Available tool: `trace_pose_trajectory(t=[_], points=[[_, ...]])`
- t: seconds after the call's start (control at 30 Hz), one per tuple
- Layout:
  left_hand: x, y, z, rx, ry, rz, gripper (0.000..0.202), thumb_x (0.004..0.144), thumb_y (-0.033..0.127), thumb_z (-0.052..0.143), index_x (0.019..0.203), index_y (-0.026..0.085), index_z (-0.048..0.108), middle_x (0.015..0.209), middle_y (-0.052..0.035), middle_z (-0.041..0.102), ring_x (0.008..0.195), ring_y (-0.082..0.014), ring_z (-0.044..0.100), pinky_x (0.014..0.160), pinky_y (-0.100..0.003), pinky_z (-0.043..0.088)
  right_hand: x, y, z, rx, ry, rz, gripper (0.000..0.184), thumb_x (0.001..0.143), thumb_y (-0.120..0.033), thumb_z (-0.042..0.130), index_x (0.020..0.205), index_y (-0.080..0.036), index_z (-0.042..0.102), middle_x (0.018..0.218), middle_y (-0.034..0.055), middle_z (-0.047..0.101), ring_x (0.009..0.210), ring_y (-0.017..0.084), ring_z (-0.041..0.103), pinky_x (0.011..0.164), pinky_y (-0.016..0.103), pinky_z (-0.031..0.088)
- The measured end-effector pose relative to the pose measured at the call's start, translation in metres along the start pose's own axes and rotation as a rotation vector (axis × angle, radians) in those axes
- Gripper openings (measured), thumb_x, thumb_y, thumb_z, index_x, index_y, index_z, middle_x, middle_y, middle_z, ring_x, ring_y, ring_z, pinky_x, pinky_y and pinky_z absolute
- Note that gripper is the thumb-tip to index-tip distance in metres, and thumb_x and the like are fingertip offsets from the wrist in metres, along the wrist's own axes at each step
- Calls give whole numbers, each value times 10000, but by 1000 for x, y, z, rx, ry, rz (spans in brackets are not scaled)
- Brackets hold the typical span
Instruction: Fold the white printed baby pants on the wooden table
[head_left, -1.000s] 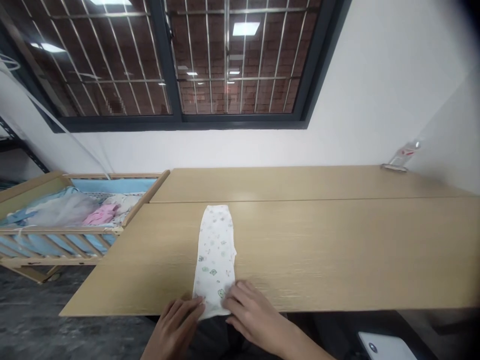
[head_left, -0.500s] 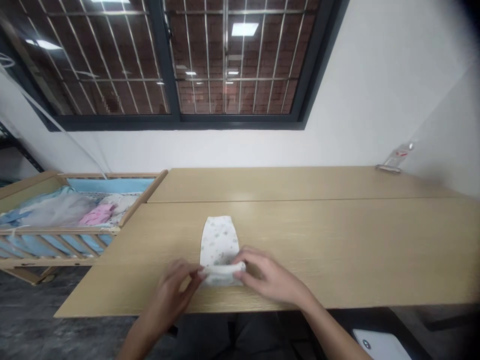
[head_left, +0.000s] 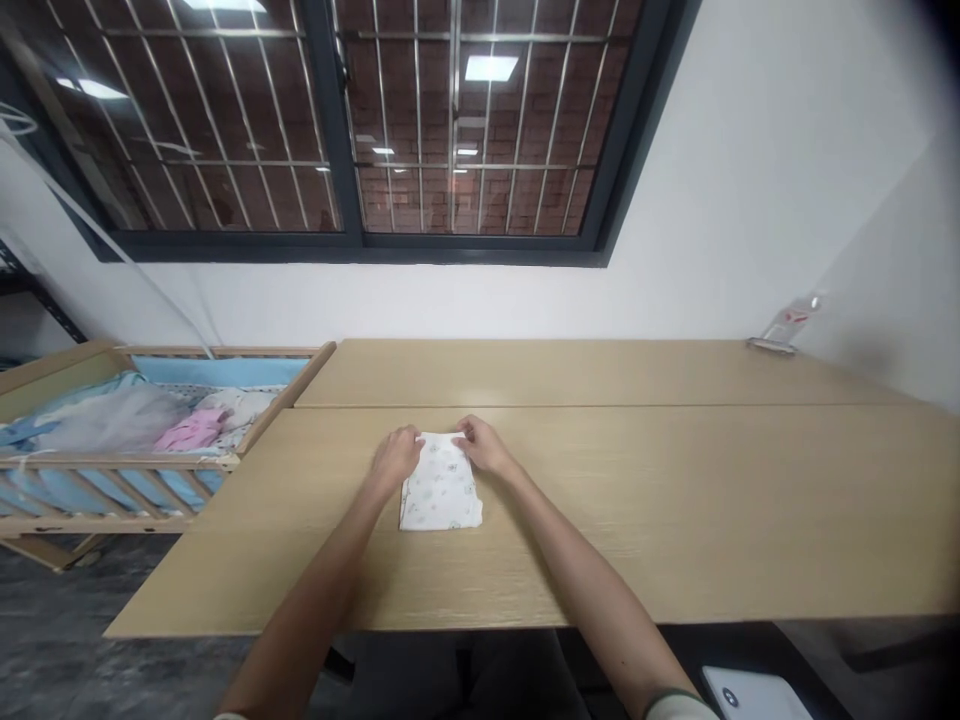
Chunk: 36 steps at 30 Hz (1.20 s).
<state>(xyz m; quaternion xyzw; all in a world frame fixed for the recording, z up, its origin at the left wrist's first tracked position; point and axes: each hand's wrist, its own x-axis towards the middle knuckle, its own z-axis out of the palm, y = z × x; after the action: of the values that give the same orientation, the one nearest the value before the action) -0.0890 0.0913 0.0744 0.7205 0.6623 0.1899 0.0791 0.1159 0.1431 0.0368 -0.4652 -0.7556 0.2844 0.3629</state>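
Observation:
A white cloth (head_left: 441,490) with a small grey print lies folded on the wooden table, flat and narrower at its far end. Its exact kind I cannot make out. At the far left corner, my left hand (head_left: 397,457) is closed with the fingertips on the cloth's edge. My right hand (head_left: 482,445) pinches the far right corner between thumb and fingers. The near edge of the cloth lies straight on the table, with a small uneven bit at the right.
The light wooden table (head_left: 637,500) has a seam running across it. To the left stands a wooden crib (head_left: 172,465) with blue lining and fabrics inside. A clear bottle (head_left: 791,318) sits by the wall at the far right. A white device (head_left: 754,695) rests below the table's front edge.
Both hands have moved from the near edge of the cloth to its far corners. The near end, raised in a fold before, now lies flat over the cloth.

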Motion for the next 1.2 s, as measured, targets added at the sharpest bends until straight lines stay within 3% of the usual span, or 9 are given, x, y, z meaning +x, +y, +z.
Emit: trace_pose_trajectory(t=[0.13,0.27,0.33,0.43,0.53,0.67,0.9,1.07,1.2], points=[[-31,11,4,60,47,-28,339,1009,292,458,1237,90,608,1246,-211,655,1168,-304,589,963,-384,424,-4,11,-4,-30,2,-24,211,888,-289,583,1044,-151,618,971,73,670,887,201,612,825,346,507],[-109,30,24,166,251,70,478,1011,410,444,1344,87,558,1365,-220,596,1234,-351,548,1012,-464,426,-21,-19,-19,-91,34,-115,386,995,-393,505,1294,-152,552,1308,163,608,1171,251,598,1028,427,466],[-147,38,41,233,342,111,484,995,398,472,1350,84,568,1413,-231,566,1285,-373,521,1018,-490,431,-36,-48,-21,-144,-94,-242,459,1023,-425,476,1405,-172,500,1450,163,533,1340,271,501,1138,456,380],[-182,45,63,277,365,145,489,976,367,504,1377,95,573,1429,-230,561,1324,-384,500,1015,-502,442,-63,-90,-11,-189,-426,-417,533,1048,-449,430,1533,-230,400,1616,116,374,1497,274,324,1218,476,267],[-190,45,74,240,374,145,452,958,378,530,1306,115,649,1344,-201,635,1290,-375,533,1048,-521,429,-85,-108,7,-173,-715,-540,588,1053,-440,428,1595,-246,307,1675,81,254,1542,238,233,1251,418,201],[-188,43,76,170,386,119,435,938,436,556,1243,162,702,1269,-162,685,1263,-369,547,1087,-544,409,-92,-94,23,-189,-865,-510,612,1060,-483,386,1612,-251,261,1686,57,201,1561,206,167,1270,381,122],[-188,39,75,239,356,160,480,949,409,551,1360,171,623,1455,-189,558,1384,-392,456,1071,-532,428,-53,-49,23,-345,-764,-419,625,1063,-565,282,1617,-285,210,1691,21,150,1571,199,100,1277,436,37],[-187,38,76,236,353,148,546,961,421,534,1462,205,531,1556,-187,452,1417,-393,428,1068,-542,438,-11,-20,15,-449,-645,-357,605,1070,-547,250,1616,-289,214,1690,9,140,1572,194,88,1282,434,54],[-185,36,76,223,354,150,543,966,430,526,1462,208,530,1550,-186,461,1405,-394,445,1066,-551,444,-3,-10,11,-470,-536,-375,583,1074,-517,260,1612,-295,241,1684,12,181,1567,205,128,1284,454,79]])
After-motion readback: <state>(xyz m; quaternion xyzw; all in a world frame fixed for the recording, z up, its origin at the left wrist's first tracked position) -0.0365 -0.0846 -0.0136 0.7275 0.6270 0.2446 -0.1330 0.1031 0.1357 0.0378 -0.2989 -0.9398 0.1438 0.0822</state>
